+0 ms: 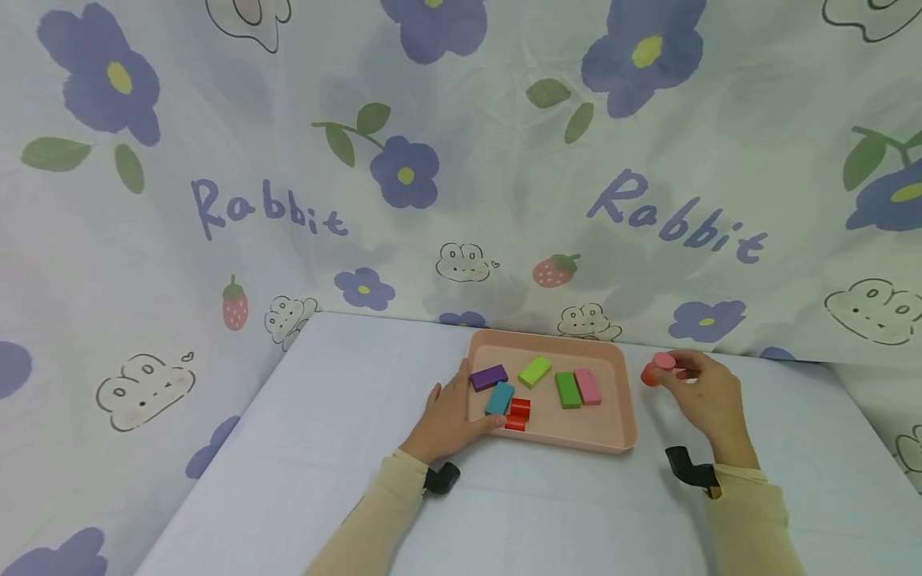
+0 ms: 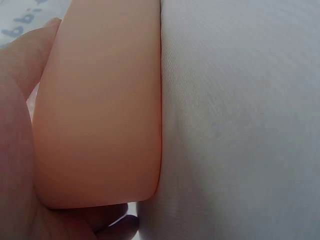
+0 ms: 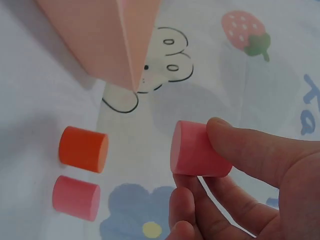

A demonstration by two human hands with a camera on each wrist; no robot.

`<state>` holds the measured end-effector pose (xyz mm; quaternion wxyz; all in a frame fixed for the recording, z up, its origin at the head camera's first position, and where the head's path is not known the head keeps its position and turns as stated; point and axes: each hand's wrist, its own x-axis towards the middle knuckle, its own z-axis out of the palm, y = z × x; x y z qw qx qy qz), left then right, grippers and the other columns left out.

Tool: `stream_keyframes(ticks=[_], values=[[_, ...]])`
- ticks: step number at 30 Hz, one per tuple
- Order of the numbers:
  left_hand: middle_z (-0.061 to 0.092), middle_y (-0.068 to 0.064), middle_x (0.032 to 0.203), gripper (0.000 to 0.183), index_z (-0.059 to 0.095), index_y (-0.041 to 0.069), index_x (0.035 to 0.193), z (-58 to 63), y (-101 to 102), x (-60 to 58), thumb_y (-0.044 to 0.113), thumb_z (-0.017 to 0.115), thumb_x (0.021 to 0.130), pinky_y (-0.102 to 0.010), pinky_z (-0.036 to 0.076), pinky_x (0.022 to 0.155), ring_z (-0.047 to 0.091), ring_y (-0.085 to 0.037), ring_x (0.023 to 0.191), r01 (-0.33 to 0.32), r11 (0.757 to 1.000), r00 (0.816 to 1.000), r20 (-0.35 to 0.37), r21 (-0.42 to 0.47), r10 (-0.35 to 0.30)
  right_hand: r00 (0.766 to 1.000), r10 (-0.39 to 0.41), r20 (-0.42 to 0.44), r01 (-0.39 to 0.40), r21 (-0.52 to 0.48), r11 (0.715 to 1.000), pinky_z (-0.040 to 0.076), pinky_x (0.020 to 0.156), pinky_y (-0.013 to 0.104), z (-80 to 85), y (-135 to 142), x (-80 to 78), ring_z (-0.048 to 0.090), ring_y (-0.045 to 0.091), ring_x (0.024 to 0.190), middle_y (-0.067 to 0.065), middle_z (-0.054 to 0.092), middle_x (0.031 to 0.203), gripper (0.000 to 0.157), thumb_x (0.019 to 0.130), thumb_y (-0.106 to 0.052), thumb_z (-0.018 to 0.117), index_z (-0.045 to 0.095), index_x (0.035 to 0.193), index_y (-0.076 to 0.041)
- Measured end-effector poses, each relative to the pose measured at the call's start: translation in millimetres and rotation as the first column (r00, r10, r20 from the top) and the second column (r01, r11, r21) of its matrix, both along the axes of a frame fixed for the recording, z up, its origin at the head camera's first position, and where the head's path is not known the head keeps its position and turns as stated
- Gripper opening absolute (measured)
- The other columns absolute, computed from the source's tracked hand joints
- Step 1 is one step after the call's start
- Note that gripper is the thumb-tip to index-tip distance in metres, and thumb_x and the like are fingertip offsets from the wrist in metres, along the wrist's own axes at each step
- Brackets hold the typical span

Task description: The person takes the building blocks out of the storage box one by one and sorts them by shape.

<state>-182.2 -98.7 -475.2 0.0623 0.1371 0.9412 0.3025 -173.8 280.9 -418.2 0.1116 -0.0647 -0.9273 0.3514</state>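
Observation:
My right hand (image 1: 709,400) pinches a pink cylinder block (image 3: 200,148) between thumb and fingers, raised to the right of the peach tray (image 1: 587,432). Beyond the fingertips, an orange cylinder block (image 3: 82,149) and another pink cylinder (image 3: 76,198) stand side by side on the table in the right wrist view. My left hand (image 1: 450,416) grips the tray's front left corner, thumb over the front rim and fingers along the left side. The tray's outer wall (image 2: 105,110) fills much of the left wrist view, hiding part of the fingers.
Inside the tray lie two red cylinders (image 1: 520,409) and several flat blocks: purple (image 1: 489,378), blue (image 1: 500,398), lime (image 1: 535,372), green (image 1: 567,390) and pink (image 1: 587,386). A patterned cloth (image 1: 461,192) hangs behind the white table (image 1: 346,416).

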Motion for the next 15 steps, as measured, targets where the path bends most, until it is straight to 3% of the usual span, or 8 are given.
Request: stream_keyframes(ticks=[15], values=[[0.024, -0.015, 0.165, 0.118, 0.003, 0.004, 0.161, -1.5, 0.8, -1.3, 0.07, 0.063, 0.084, -0.061, 0.01, 0.12, 0.026, -0.032, 0.15, -0.005, 1.0, 1.0, 0.006, -0.01, 0.005, 0.993, -0.117, -0.035, 0.116, -0.022, 0.993, 0.045, 0.069, 0.034, -11.1, 21.5, -2.8, 0.06, 0.039, 0.104, 0.028, 0.065, 0.118, 0.049, 0.094, -0.025, 0.069, 0.06, 0.132, 0.004]])
